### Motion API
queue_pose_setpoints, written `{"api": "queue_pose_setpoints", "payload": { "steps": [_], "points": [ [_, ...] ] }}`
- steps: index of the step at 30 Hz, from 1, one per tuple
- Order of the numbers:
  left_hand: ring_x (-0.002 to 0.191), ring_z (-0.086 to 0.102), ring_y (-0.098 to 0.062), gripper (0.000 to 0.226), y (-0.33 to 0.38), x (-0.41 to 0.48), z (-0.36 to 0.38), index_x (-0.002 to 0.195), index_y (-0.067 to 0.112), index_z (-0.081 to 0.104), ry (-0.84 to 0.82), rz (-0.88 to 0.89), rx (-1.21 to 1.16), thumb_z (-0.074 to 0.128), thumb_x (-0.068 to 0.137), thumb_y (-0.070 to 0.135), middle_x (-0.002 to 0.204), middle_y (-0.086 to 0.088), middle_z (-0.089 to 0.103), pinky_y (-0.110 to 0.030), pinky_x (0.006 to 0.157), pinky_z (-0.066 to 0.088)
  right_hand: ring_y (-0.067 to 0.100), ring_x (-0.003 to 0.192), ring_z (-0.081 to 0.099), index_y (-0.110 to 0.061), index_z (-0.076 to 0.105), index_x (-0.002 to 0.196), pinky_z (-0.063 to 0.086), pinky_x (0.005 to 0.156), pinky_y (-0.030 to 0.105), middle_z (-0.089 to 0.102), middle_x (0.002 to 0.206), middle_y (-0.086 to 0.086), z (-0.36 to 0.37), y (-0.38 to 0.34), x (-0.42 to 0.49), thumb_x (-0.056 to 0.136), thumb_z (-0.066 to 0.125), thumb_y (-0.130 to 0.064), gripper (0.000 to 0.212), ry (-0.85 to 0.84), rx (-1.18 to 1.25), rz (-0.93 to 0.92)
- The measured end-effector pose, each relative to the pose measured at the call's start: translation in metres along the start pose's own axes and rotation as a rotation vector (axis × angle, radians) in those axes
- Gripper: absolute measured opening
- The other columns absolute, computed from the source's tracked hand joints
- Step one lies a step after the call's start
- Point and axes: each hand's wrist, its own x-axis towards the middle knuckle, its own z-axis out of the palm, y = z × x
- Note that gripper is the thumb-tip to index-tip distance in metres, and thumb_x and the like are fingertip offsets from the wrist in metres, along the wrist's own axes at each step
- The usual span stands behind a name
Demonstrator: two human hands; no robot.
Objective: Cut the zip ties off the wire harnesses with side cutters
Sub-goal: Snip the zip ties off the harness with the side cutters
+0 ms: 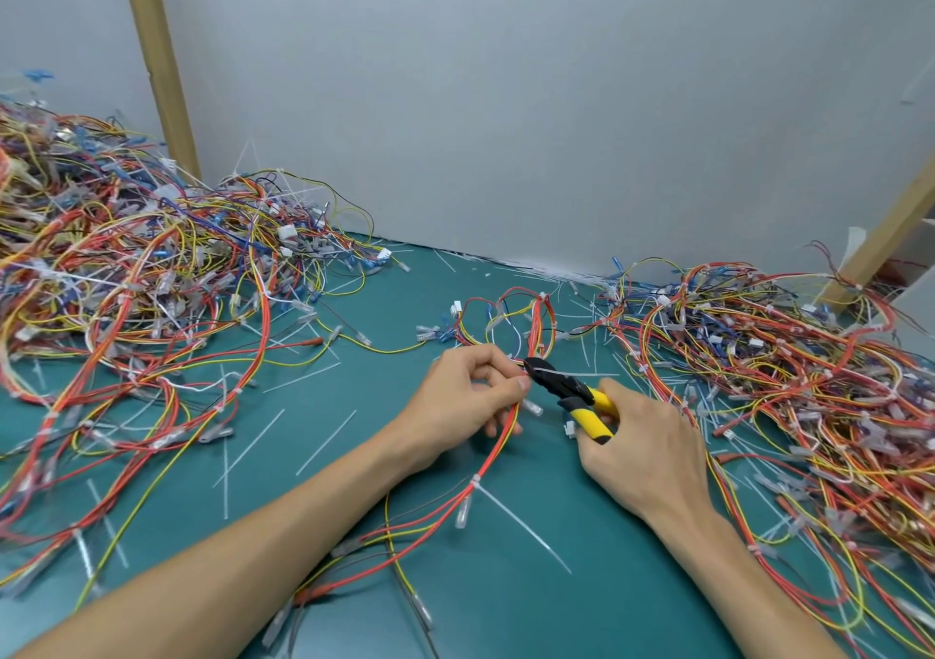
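At the centre of the green worktop [506, 603], the side cutters [570, 391] serve as the reference for all positions given here. The right hand [642, 451] wraps its fingers round the yellow handles, the black nose pointing away from the person toward a white zip tie [554, 371] that lies across the tip. Just left of the nose, the left hand [473, 395] pinches a red, orange and yellow wire harness [498, 443] between thumb and curled fingers; this grip appears meant to steady the bundle and present the tie to the blades while keeping the wires out of the cut. Whether the blades have closed through the tie cannot be told at this scale. Nearer the person than the cutters, the same harness carries a second zip tie [475, 481], its long tail trailing across the worktop, which suggests further cuts remain on this piece. Far left of the cutters lies a large heap of harnesses [126, 263]; to their right lies another heap [784, 365]. Which heap is finished stock cannot be judged. Loose white tie offcuts [253, 448] are scattered on the worktop around the cutters, probably left where they fall to save handling.
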Motion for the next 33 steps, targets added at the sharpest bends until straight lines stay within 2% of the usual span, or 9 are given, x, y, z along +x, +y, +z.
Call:
{"api": "queue_pose_setpoints", "payload": {
  "steps": [8, 16, 19, 24, 29, 33],
  "points": [
    [0.044, 0.062, -0.017, 0.008, -0.0033, 0.0013, 0.0007, 0.084, 0.002, 0.060, -0.006, 0.005, 0.025, 0.066, 0.090, 0.004, 0.058, -0.006, 0.055, -0.023, 0.042, 0.044, 0.020, 0.067, 0.040, -0.028, 0.042, 0.084, 0.028, 0.057, 0.031, 0.047, 0.073, -0.008, 0.0018, 0.0021, 0.0002, 0.076, 0.065, -0.045, 0.029, 0.015, -0.032, -0.043],
    [0.041, 0.060, -0.014, 0.011, -0.0049, 0.0024, 0.0014, 0.083, 0.006, 0.057, -0.019, 0.030, 0.056, 0.064, 0.091, 0.004, 0.059, -0.006, 0.055, -0.028, 0.050, 0.046, 0.024, 0.081, 0.050, -0.025, 0.053, 0.099, 0.037, 0.069, 0.035, 0.054, 0.084, -0.004, 0.0007, 0.0018, 0.0011, 0.074, 0.071, -0.036, 0.033, 0.026, 0.019, -0.073],
    [0.047, 0.065, -0.019, 0.011, -0.0051, 0.0018, 0.0015, 0.083, 0.006, 0.056, -0.027, 0.037, 0.067, 0.063, 0.091, 0.004, 0.061, -0.009, 0.056, -0.020, 0.041, 0.041, 0.024, 0.082, 0.050, -0.025, 0.054, 0.099, 0.038, 0.070, 0.035, 0.054, 0.084, -0.004, 0.0004, 0.0014, 0.0003, 0.073, 0.071, -0.035, 0.033, 0.028, 0.028, -0.070],
    [0.048, 0.066, -0.019, 0.012, -0.0071, 0.0025, 0.0019, 0.082, 0.007, 0.056, -0.032, 0.049, 0.076, 0.063, 0.091, 0.004, 0.062, -0.009, 0.057, -0.018, 0.039, 0.039, 0.024, 0.080, 0.049, -0.025, 0.054, 0.099, 0.034, 0.067, 0.033, 0.052, 0.082, -0.004, -0.0003, 0.0013, 0.0003, 0.075, 0.070, -0.037, 0.032, 0.004, 0.013, -0.078],
    [0.047, 0.065, -0.017, 0.011, -0.0092, 0.0018, 0.0030, 0.083, 0.006, 0.056, -0.046, 0.056, 0.089, 0.064, 0.091, 0.005, 0.056, 0.002, 0.057, -0.018, 0.039, 0.040, 0.021, 0.066, 0.039, -0.029, 0.039, 0.082, 0.026, 0.055, 0.031, 0.043, 0.068, -0.008, -0.0026, -0.0006, -0.0022, 0.076, 0.066, -0.042, 0.030, 0.001, -0.030, -0.048],
    [0.048, 0.065, -0.017, 0.010, -0.0070, 0.0014, 0.0023, 0.083, 0.006, 0.057, -0.039, 0.064, 0.104, 0.064, 0.091, 0.006, 0.055, 0.003, 0.058, -0.019, 0.040, 0.040, 0.024, 0.059, 0.040, -0.025, 0.038, 0.075, 0.024, 0.049, 0.030, 0.046, 0.061, -0.006, -0.0054, -0.0013, -0.0013, 0.075, 0.061, -0.044, 0.030, -0.009, -0.031, -0.043]
  ]
}}
